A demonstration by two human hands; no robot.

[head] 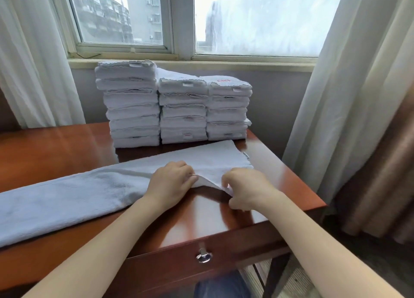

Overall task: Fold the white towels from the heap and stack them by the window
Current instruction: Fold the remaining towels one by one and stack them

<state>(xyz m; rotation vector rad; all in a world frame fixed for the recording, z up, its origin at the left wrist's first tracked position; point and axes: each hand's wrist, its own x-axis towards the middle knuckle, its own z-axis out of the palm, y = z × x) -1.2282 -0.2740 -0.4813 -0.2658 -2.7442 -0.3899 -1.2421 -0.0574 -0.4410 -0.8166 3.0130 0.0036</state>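
A long white towel (74, 192), folded lengthwise into a strip, lies across the wooden table (280, 181) from the left edge to the right side. My left hand (172, 181) pinches its near edge about the middle of the table. My right hand (244, 189) pinches the same edge a little further right and lifts a flap off the wood. Behind the strip, against the wall under the window, stand three stacks of folded white towels (174, 109); the left stack is the tallest.
Sheer curtains (349, 96) hang on both sides of the window (257, 22). A brown drape (385, 174) is at the right. The table has a drawer with a metal knob (203, 256) at its front. My knee in blue jeans shows below the table edge.
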